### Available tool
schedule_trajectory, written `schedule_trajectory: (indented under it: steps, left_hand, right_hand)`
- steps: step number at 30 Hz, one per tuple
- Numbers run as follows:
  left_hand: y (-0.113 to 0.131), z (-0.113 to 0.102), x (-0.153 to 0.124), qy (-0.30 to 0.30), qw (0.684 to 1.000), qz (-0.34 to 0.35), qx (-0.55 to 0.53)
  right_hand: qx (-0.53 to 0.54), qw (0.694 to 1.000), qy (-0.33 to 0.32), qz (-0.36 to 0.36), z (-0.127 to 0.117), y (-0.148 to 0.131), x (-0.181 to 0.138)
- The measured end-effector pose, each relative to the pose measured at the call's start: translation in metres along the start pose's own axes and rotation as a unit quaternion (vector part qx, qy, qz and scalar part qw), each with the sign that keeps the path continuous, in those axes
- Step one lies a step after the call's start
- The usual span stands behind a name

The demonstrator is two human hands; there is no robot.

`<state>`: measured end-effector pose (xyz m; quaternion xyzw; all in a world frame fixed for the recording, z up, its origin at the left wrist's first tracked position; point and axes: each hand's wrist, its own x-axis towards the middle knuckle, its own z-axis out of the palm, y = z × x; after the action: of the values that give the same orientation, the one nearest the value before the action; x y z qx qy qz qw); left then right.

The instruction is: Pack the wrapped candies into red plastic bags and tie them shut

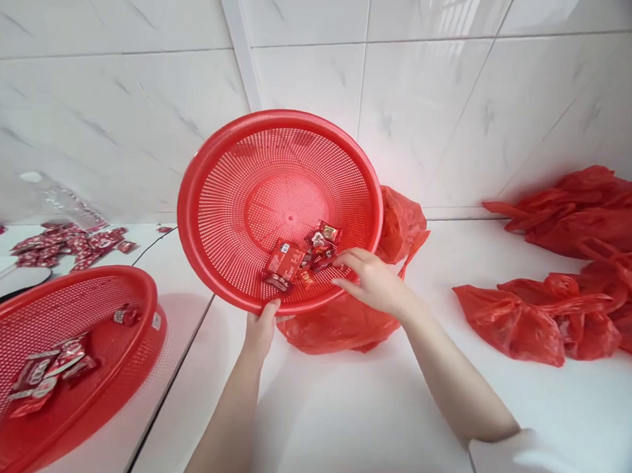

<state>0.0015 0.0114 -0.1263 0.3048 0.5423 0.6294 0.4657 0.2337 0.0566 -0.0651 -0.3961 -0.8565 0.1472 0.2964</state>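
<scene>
My left hand (262, 328) grips the near rim of a red plastic mesh basket (284, 120), thumb over the edge. The basket is tilted so that its inside faces me. A small pile of red wrapped snack packets (286, 259) lies low in it, toward the right. My right hand (367, 278) reaches over the lower right rim, its fingertips beside the packets. Thumb and fingers are apart, and I see nothing held between them. Behind and under the basket sits a red plastic bag (343, 330), partly hidden by it.
At left, a second red basket (133, 283) holds several packets. Behind it are a heap of small red packets (64, 246) and a clear plastic bottle (66, 199). Several red bags (518, 321) lie at right on the white table (349, 415), and a tiled wall (433, 115) stands behind.
</scene>
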Motion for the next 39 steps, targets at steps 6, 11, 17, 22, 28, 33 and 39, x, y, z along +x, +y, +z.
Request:
schedule_trajectory:
  steps: [6, 11, 17, 22, 28, 33, 39]
  left_hand:
    - [-0.009, 0.006, -0.010, -0.045, 0.997, -0.050, 0.024]
    - [-0.014, 0.011, -0.013, -0.063, 0.995, -0.067, 0.033]
    - [-0.016, 0.009, -0.007, -0.047, 0.996, -0.068, 0.028]
    - [-0.016, 0.006, -0.003, -0.035, 0.998, -0.051, -0.001]
    - [-0.012, 0.005, 0.000, -0.016, 1.000, -0.015, -0.008]
    - [-0.011, 0.004, 0.003, 0.002, 1.000, 0.008, -0.013]
    - [-0.013, 0.001, 0.009, 0.017, 0.999, 0.032, -0.022]
  right_hand:
    - [-0.174, 0.981, -0.045, 0.069, 0.051, 0.014, 0.006]
    - [-0.162, 0.977, -0.091, 0.107, 0.068, 0.022, 0.008]
    - [-0.092, 0.986, -0.085, 0.114, 0.063, 0.025, 0.014]
    - [0.074, 0.984, -0.006, 0.161, 0.036, 0.029, 0.014]
    - [0.291, 0.937, -0.023, 0.191, 0.010, 0.026, 0.009]
    - [0.334, 0.930, -0.027, 0.150, 0.003, 0.022, 0.009]
    - [0.372, 0.921, -0.051, 0.107, 0.003, 0.025, 0.006]
